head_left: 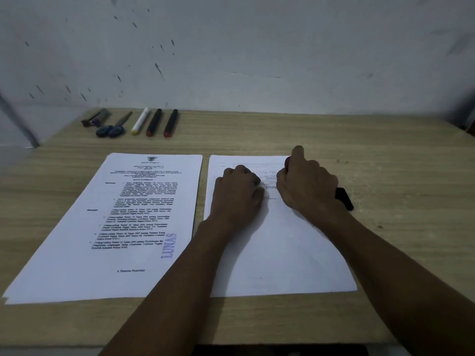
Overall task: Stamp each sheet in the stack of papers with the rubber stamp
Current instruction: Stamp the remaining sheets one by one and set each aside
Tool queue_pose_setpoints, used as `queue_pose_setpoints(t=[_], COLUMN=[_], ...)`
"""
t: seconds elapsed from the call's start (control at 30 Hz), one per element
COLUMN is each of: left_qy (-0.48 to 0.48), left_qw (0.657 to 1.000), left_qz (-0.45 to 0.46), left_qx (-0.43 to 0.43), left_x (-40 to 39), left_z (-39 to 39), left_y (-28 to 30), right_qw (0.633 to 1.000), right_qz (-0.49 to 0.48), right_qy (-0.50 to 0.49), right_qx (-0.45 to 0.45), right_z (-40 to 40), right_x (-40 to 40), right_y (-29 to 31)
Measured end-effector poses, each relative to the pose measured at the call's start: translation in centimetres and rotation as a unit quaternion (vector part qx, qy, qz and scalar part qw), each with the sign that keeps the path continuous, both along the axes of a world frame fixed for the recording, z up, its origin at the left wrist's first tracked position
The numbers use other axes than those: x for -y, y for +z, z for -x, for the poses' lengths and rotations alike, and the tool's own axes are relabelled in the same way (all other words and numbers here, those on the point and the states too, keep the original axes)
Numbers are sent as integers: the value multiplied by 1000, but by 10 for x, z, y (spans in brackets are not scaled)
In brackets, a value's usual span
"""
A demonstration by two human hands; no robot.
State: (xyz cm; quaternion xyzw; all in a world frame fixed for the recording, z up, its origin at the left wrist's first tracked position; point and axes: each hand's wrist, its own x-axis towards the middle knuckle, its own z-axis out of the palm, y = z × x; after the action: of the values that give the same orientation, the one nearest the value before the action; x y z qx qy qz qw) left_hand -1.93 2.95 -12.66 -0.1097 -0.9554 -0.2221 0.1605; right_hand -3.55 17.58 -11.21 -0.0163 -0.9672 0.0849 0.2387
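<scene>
Two paper piles lie side by side on the wooden desk. The left stack [108, 227] shows printed text and a blue "LUNAS" stamp mark [169, 245] near its right edge. The right sheet [277, 253] is mostly blank with faint print near its top. My left hand [237, 194] rests on the right sheet, its fingers curled under and holding nothing. My right hand [307, 183] grips the rubber stamp [287, 162] at the sheet's upper right; only a small red part shows. The stamp's face is hidden.
A black object [344, 199] sticks out from under my right hand, just off the sheet's right edge. Along the desk's back edge [282, 113] lie scissors [113, 128], a white marker [140, 122], two black markers [154, 122] and a small dark item [95, 118]. A wall stands behind.
</scene>
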Motion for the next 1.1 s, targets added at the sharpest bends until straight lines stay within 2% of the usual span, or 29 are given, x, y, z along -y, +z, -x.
queue_pose_setpoints(t=[0.23, 0.47, 0.57, 0.67, 0.8, 0.9, 1.1], left_qy=[-3, 12, 13, 4, -13, -14, -15], left_qw=[1000, 999, 999, 999, 999, 1000, 1000], left_qz=[-5, 0, -4, 7, 19, -2, -18], left_qx=[-23, -32, -39, -33, -24, -7, 18], left_x=[0, 0, 0, 0, 2, 3, 4], left_z=[-4, -1, -1, -2, -2, -1, 2], left_y=[-2, -6, -8, -8, -6, -7, -7], right_qw=[999, 989, 980, 966, 936, 931, 934], right_qz=[18, 73, 126, 234, 353, 358, 329], right_qy=[2, 16, 47, 58, -7, -37, -19], right_qx=[26, 127, 150, 96, 7, -56, -136], right_z=[-3, -9, -12, -21, -35, -45, -62], right_x=[1, -2, -9, -20, -41, -59, -84], right_y=[6, 26, 35, 37, 33, 28, 16])
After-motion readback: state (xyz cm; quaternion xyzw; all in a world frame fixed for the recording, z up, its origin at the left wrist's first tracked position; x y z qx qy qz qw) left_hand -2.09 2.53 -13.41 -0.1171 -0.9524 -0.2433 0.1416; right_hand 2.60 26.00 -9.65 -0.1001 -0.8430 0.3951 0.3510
